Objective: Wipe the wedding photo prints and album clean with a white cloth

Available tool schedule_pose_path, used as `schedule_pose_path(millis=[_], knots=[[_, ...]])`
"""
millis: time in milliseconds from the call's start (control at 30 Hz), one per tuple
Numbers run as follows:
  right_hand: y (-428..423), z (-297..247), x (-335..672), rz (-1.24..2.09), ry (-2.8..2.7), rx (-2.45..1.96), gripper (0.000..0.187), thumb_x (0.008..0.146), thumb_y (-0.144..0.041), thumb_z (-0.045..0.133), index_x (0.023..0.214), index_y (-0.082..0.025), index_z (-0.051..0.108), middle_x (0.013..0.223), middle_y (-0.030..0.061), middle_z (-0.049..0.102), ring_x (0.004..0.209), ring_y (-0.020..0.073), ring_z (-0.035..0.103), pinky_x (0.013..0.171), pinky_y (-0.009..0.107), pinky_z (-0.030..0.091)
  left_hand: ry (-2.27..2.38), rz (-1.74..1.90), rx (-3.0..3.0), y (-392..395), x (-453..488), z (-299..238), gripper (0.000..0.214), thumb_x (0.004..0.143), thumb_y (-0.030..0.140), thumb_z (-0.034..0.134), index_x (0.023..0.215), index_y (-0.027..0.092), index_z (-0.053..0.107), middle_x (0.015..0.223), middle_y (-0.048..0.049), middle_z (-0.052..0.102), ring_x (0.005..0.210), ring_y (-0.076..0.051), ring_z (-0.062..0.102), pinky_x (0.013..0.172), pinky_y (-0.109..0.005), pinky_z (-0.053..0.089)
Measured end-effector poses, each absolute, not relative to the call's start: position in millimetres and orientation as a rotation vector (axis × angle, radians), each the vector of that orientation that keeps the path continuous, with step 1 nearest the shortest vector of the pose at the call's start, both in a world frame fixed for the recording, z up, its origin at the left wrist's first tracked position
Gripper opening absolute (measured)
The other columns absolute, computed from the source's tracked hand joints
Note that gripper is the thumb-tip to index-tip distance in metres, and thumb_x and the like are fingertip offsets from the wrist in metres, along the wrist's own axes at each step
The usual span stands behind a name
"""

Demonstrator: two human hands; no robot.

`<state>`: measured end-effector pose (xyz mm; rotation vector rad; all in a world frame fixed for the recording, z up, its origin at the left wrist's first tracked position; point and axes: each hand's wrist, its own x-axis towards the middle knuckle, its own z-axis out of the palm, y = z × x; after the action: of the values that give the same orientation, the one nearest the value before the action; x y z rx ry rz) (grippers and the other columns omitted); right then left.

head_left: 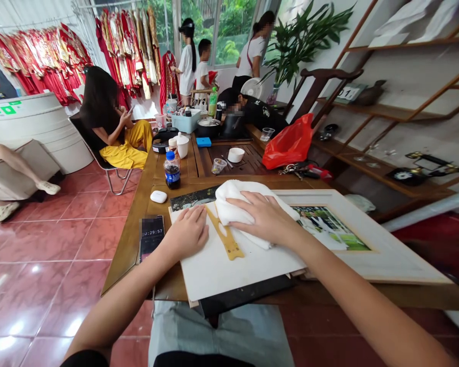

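Note:
My right hand [265,216] lies flat on a folded white cloth [237,201], pressing it onto a white board [229,265] at the table's near edge. My left hand [187,234] rests on the same board to the left, fingers curled under, holding nothing I can see. A yellow flat ruler-like tool [224,235] lies on the board between my hands. To the right lies a large white picture frame [390,250] with a photo [331,227] in it.
A phone [152,235] showing a timer, a white case [158,196] and a cola bottle [172,171] sit left on the wooden table [135,224]. Cups, bowls and a red bag [288,145] stand farther back. Several people sit or stand beyond. Shelves line the right wall.

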<state>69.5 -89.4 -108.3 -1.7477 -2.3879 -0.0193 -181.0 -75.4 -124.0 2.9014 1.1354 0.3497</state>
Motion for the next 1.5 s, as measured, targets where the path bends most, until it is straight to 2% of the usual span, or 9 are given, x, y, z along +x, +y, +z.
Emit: schedule_pose_path(millis=[333,633,800,967,1167,1300,1500], knots=[[-142,-126,80,-0.203,-2.397,-1.538,0.055,0.090,-0.052,0.058,0.138,-0.025,0.060,0.133,0.0186,0.059,0.124,0.0374,0.052,0.097,0.055,0.042,1.133,0.392,2.895,-75,-180,-126,0.049,0.103,0.030,0.032,0.144,0.007,0.046,0.153,-0.0189,0.047,0.143,-0.028,0.043,0.119,-0.047,0.033],[-200,-133,86,-0.237,-2.359,-1.405,0.060,0.075,-0.034,0.067,0.134,-0.025,0.062,0.130,0.0171,0.058,0.118,0.0374,0.053,0.094,0.053,0.041,1.135,0.358,2.892,-76,-180,-123,0.050,0.103,0.029,0.031,0.145,0.007,0.046,0.154,-0.0179,0.045,0.144,-0.028,0.042,0.120,-0.047,0.032],[-204,-131,61,-0.179,-2.423,-1.259,0.067,0.068,-0.041,0.073,0.133,-0.027,0.061,0.131,0.0169,0.055,0.120,0.0390,0.051,0.095,0.055,0.038,1.156,0.320,2.883,-76,-179,-123,0.050,0.104,0.029,0.031,0.145,0.005,0.046,0.155,-0.0183,0.044,0.145,-0.027,0.040,0.121,-0.046,0.030],[-210,-124,15,-0.027,-2.560,-1.112,0.076,0.064,-0.050,0.073,0.136,-0.031,0.057,0.132,0.0154,0.058,0.125,0.0427,0.047,0.100,0.065,0.028,1.125,0.185,2.939,-74,-182,-123,0.051,0.104,0.033,0.038,0.149,0.009,0.041,0.158,-0.0187,0.038,0.149,-0.027,0.034,0.121,-0.043,0.028],[-213,-121,8,0.042,-2.602,-1.166,0.076,0.064,-0.050,0.071,0.137,-0.033,0.057,0.137,0.0135,0.057,0.128,0.0413,0.046,0.105,0.064,0.025,1.089,0.153,2.940,-72,-182,-122,0.055,0.103,0.035,0.039,0.150,0.007,0.039,0.158,-0.0205,0.038,0.148,-0.028,0.034,0.120,-0.046,0.029],[-214,-128,40,-0.098,-2.475,-1.258,0.070,0.066,-0.044,0.072,0.133,-0.028,0.061,0.134,0.0161,0.058,0.126,0.0397,0.049,0.103,0.058,0.031,1.133,0.271,2.889,-75,-180,-121,0.050,0.104,0.029,0.032,0.147,0.006,0.044,0.156,-0.0198,0.041,0.146,-0.028,0.038,0.120,-0.046,0.030],[-214,-141,83,-0.338,-2.283,-1.444,0.057,0.078,-0.038,0.063,0.133,-0.024,0.063,0.130,0.0181,0.058,0.117,0.0381,0.055,0.093,0.053,0.040,1.119,0.357,2.891,-75,-181,-124,0.050,0.104,0.030,0.030,0.146,0.008,0.045,0.154,-0.0190,0.045,0.144,-0.028,0.041,0.119,-0.048,0.032]])
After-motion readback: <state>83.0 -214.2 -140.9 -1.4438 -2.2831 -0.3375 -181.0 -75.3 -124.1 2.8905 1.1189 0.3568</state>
